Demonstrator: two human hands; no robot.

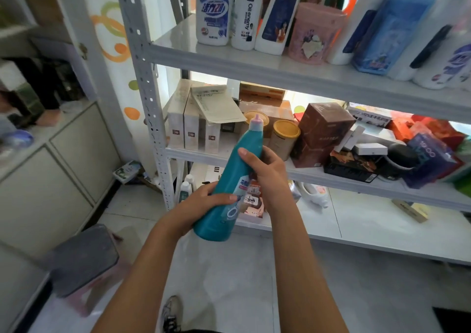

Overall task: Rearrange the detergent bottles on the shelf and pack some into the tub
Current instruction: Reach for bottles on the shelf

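Teal detergent bottle (230,179), pale pink cap, tilted, in both hands.

Home storeroom: metal shelving (254,65) crowded with detergent bottles (214,14), boxes (323,131).

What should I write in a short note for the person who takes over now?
Left hand grips the lower body of the teal bottle; right hand grips it higher up. The bottle is tilted, in front of the shelf unit. Other detergent bottles stand on the upper shelf. No tub in view. Left: place this bottle, then pack.
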